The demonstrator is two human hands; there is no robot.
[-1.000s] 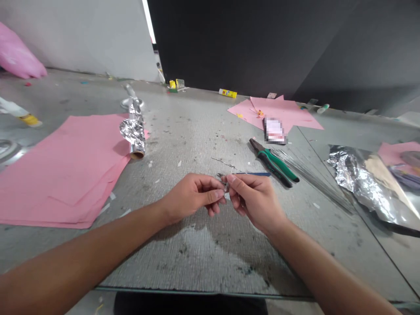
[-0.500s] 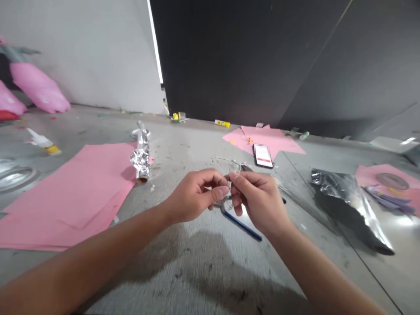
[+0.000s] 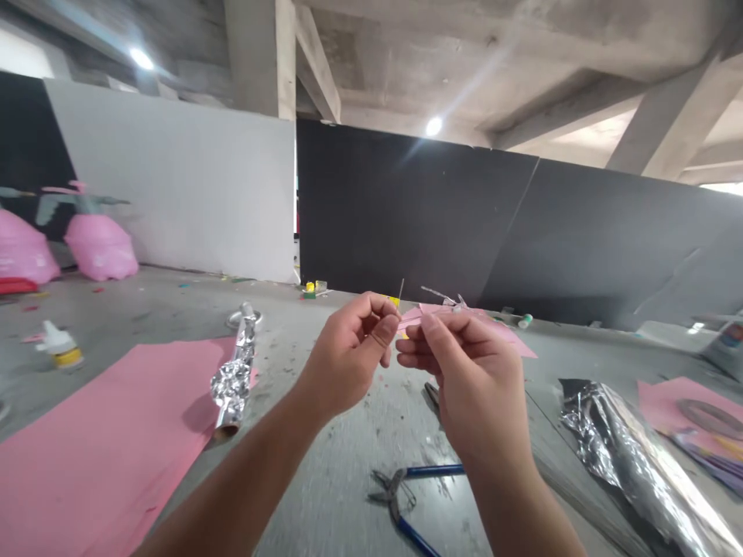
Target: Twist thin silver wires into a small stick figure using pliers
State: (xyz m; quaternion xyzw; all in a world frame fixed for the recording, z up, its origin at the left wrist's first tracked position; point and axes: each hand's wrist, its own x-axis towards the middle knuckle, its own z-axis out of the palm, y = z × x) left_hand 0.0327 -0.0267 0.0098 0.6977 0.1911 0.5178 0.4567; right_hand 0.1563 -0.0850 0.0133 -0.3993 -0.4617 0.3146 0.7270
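Observation:
A thin wire point(image 3: 401, 294) rises from the pinched fingers of my left hand point(image 3: 351, 352), above the grey table. Just to the right, my right hand point(image 3: 473, 367) pinches a second thin piece of wire point(image 3: 436, 294) between thumb and forefinger; its twisted end points up and left. The fingertips of the two hands are close but apart. Below them lie blue-handled pliers point(image 3: 395, 491), spread open, with a small loop of wire by the jaws. Another dark tool point(image 3: 431, 393) is partly hidden behind my right hand.
Pink sheets point(image 3: 116, 433) and a foil roll point(image 3: 235, 379) lie at left, near a glue bottle point(image 3: 61, 346). Crumpled foil point(image 3: 638, 464) is at right. Pink bottles point(image 3: 101, 246) stand at the back left, before grey and black panels point(image 3: 406, 209).
The view has tilted up, showing the ceiling and more of the panels. Both hands have lifted off from over the pliers, and the fingertips have drawn slightly apart.

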